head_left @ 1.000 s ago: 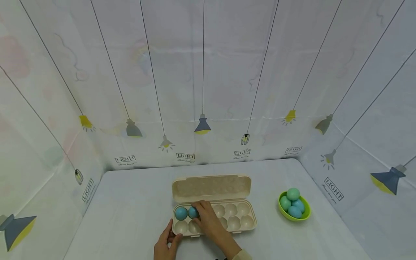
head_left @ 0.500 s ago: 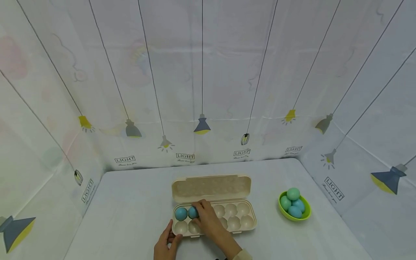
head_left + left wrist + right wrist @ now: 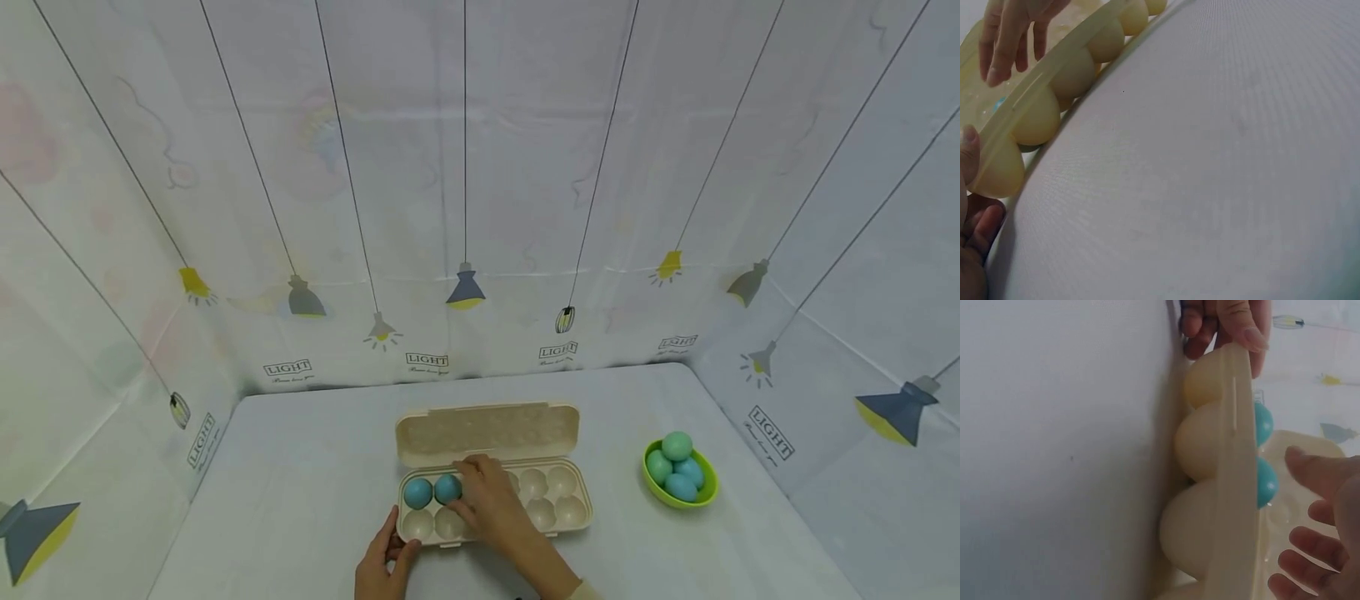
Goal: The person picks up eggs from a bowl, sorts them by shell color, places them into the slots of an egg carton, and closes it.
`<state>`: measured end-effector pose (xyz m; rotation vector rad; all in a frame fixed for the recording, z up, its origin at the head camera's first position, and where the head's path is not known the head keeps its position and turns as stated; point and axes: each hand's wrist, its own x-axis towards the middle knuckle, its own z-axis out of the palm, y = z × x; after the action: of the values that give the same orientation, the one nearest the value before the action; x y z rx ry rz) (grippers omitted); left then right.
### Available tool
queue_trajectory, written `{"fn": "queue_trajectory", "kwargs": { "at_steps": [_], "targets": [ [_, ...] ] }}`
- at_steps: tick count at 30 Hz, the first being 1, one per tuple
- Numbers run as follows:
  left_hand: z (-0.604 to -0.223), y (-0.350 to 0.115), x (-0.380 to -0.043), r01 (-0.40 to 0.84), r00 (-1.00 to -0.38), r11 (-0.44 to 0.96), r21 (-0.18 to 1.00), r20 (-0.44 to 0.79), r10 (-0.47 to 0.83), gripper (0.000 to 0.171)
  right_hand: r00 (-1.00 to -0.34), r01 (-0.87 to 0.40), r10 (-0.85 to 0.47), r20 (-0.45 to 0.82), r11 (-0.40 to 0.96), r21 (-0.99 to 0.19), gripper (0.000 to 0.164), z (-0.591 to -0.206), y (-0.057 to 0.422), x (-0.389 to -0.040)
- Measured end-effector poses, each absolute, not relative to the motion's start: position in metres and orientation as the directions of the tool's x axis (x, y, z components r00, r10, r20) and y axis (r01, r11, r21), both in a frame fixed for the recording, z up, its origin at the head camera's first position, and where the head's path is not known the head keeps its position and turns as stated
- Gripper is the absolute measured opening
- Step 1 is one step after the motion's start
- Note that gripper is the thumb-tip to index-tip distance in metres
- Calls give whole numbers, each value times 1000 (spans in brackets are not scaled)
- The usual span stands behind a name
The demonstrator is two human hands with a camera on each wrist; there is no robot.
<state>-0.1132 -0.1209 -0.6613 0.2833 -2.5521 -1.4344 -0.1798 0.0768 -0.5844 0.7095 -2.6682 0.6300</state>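
White backdrop printed with hanging lamps is seen over most of the frame; white-covered table is set below. Beige egg carton is placed at lower centre, lid tipped back. Outer egg and inner egg, both blue, are seated side by side at the left end of the back row. Carton's front left corner is pinched by the left hand, thumb on rim, fingers curled below. Right hand: thumb and fingers spread, nothing gripped, just beside the inner egg; a gap is shown in the right wrist view. Green bowl with four visible eggs is noted at lower right. Risks, judged: inner egg could be dislodged if brushed by the right thumb; carton could be tilted, and both seated eggs unsettled, if the held corner is lifted; topmost bowl egg, perched on others, could be rolled over the rim if the pile is knocked or a lower egg is pulled first.
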Motion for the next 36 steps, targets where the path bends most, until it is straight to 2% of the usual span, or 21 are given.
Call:
{"fn": "queue_trajectory", "kwargs": {
  "at_steps": [4, 7, 22, 29, 36],
  "targets": [
    [-663, -121, -113, -45, -958, 512, 858, 108, -264, 64, -746, -593, -395, 536, 760, -266, 57, -582, 85, -180],
    [-664, -120, -113, -30, -955, 509, 860, 125, -268, 64, -704, -619, -390, 593, 747, -244, 57, -580, 92, -179],
    [-661, -119, -113, -90, -960, 489, 868, 55, -274, 66, -632, -612, -351, 691, 773, -166, 57, -557, 142, -178],
    [-660, -120, -114, -98, -962, 482, 870, 42, -270, 65, -684, -546, -308, 661, 817, -185, 63, -547, 174, -181],
    [-662, -119, -112, -55, -957, 484, 873, 91, -274, 64, -719, -476, -256, 646, 859, -189, 66, -549, 209, -182]
  ]
}}
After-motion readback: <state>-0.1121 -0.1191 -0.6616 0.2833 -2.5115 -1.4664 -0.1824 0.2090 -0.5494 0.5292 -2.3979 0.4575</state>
